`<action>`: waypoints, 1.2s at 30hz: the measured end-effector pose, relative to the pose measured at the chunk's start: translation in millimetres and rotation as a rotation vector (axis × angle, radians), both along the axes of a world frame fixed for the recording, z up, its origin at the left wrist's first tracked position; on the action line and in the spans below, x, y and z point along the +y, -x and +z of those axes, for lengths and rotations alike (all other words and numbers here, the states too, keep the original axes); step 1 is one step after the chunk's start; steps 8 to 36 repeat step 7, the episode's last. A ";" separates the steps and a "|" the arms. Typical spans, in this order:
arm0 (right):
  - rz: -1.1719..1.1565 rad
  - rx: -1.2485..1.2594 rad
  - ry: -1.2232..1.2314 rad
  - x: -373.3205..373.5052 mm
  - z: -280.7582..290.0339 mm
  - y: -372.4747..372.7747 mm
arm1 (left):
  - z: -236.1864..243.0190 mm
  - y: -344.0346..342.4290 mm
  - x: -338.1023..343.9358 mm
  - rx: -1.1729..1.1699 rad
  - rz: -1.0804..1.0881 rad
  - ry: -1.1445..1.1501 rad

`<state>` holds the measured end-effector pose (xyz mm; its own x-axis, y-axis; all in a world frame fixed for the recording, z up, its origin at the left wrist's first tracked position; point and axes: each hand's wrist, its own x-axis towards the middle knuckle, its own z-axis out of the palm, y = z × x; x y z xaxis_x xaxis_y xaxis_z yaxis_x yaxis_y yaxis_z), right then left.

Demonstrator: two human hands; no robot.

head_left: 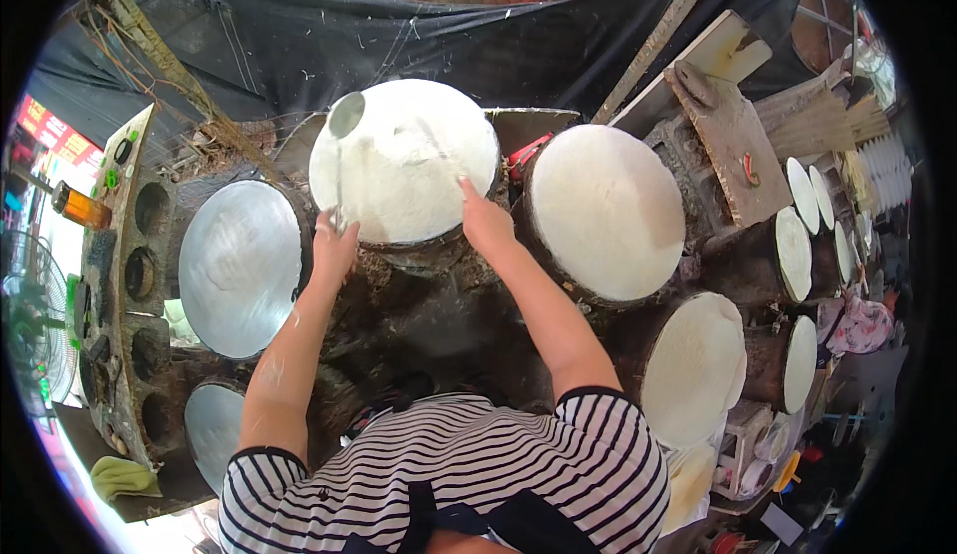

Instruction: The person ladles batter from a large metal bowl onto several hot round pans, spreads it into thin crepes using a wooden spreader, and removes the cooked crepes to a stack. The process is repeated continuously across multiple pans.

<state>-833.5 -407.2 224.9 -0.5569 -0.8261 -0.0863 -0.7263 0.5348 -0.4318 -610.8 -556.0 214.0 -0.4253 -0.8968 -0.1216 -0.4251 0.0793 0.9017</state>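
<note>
A round griddle (419, 195) lies straight ahead of me, its top covered with white batter or a thin white sheet, with a small raised lump near the middle. My left hand (336, 243) is closed at the near left edge, on the handle of a metal ladle (346, 115). The ladle's bowl is over the far left part of the white surface. My right hand (486, 220) is at the griddle's right edge, fingers curled and the index finger toward the white layer. A faint thin line runs from its fingertips; whether it is a tool or a shadow is unclear.
To the right stands another white-covered griddle (606, 213), with a third (693, 370) nearer me. Bare metal round lids or pans (239, 267) are on the left. A leaning wooden board (728, 145) and several smaller white discs (794, 255) are farther right. Black sheeting (399, 36) hangs behind.
</note>
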 end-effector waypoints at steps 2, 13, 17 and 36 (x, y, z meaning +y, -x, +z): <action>-0.162 -0.128 0.154 21.2 -14.3 -32.0 | -41.4 1.8 -27.3 -0.059 -0.025 0.320; -0.384 -0.842 0.332 44.8 -55.1 -132.9 | -31.7 10.7 -31.4 -0.371 -0.272 0.266; -0.384 -0.842 0.332 44.8 -55.1 -132.9 | -31.7 10.7 -31.4 -0.371 -0.272 0.266; -0.384 -0.842 0.332 44.8 -55.1 -132.9 | -31.7 10.7 -31.4 -0.371 -0.272 0.266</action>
